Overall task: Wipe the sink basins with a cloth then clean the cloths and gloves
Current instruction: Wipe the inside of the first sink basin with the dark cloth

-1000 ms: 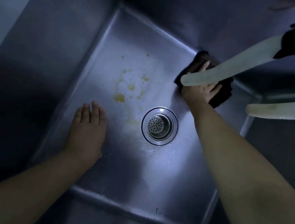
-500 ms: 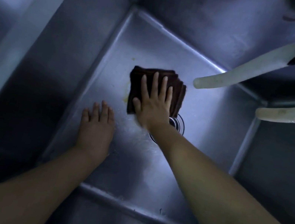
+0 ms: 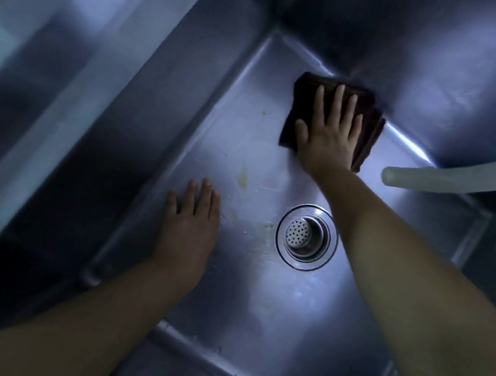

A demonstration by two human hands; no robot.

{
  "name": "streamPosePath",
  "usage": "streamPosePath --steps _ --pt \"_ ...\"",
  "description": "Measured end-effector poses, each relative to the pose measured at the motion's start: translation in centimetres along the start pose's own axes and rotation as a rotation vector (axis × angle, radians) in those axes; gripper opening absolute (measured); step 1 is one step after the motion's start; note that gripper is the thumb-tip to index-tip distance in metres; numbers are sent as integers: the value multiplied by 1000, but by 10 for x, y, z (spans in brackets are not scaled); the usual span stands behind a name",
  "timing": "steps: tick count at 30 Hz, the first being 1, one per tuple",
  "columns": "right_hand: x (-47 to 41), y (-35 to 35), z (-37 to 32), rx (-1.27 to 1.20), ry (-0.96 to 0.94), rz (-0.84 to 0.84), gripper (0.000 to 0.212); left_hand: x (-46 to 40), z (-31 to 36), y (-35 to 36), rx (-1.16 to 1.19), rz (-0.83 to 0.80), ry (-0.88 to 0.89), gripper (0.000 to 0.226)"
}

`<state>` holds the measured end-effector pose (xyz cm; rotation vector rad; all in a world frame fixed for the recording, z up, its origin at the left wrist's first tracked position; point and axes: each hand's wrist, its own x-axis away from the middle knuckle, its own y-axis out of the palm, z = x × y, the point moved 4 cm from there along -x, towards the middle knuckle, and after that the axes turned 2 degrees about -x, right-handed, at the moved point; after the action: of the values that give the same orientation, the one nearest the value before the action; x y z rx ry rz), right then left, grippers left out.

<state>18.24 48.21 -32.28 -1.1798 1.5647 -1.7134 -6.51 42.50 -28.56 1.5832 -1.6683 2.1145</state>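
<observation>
Pressing flat, head view, 1 camera: right hand (image 3: 331, 133) lies fingers straight and spread on the dark cloth (image 3: 297, 110), folded, at the far end of the basin floor (image 3: 284, 318), touching the back wall. Left hand (image 3: 190, 227) rests flat on the floor near the left wall, fingers straight, holding nothing. Drain strainer (image 3: 305, 237) sits between the 2 forearms. Yellowish residue (image 3: 243, 179) remains just beyond the left fingertips. 2 pale hoses (image 3: 457, 183) enter from the right. Handling, judged: cloth soft, light, probably damp, folds liable to slide apart on slick steel; take hold by pinching a folded edge.
</observation>
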Motion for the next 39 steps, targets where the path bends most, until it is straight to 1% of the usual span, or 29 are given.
streamPosePath --steps 2,3,7,9,11,13,17,21,23,25,26,27,29,31,33,35,39 --pt "-14 -4 -8 14 -33 8 65 -1 1 0 16 12 1 93" --pt "-18 -5 -14 17 -53 11 65 -2 2 0 18 12 1 91" --pt "-25 -5 -39 22 -134 -7 65 -3 2 0 9 19 8 94" --pt "-19 -2 -49 21 -169 -21 65 -2 1 1 15 3 11 100" --pt "-3 4 -55 23 -228 -26 64 -1 0 1 7 -17 18 113" --pt "22 11 -59 17 -293 -31 64 1 -2 1 4 -28 33 121" --pt "79 24 -58 19 -351 -51 65 5 -4 -3 32 5 46 121" --pt "130 30 -54 -15 -350 -115 67 11 -3 -6 39 15 36 116" --pt "142 32 -53 -83 -343 -172 71 13 1 -8 80 47 28 114" --pt "145 26 -49 -273 -342 -201 78 11 7 -15 135 147 58 108" --pt "144 20 -45 -390 -335 -185 79 8 11 -17 143 200 105 104" --pt "144 15 -39 -479 -329 -159 78 6 15 -19 134 231 161 99" --pt "144 11 -26 -506 -340 -150 73 0 20 -17 64 217 243 92" --pt "146 16 -19 -381 -399 -174 67 -5 19 -10 -23 166 262 89" --pt "146 22 -17 -264 -440 -171 64 -6 15 -7 -92 149 279 87" --pt "146 24 -19 -236 -431 -167 64 -3 10 -8 -158 144 302 84" --pt "147 18 -27 -228 -368 -130 65 12 -2 -25 -296 78 330 72"
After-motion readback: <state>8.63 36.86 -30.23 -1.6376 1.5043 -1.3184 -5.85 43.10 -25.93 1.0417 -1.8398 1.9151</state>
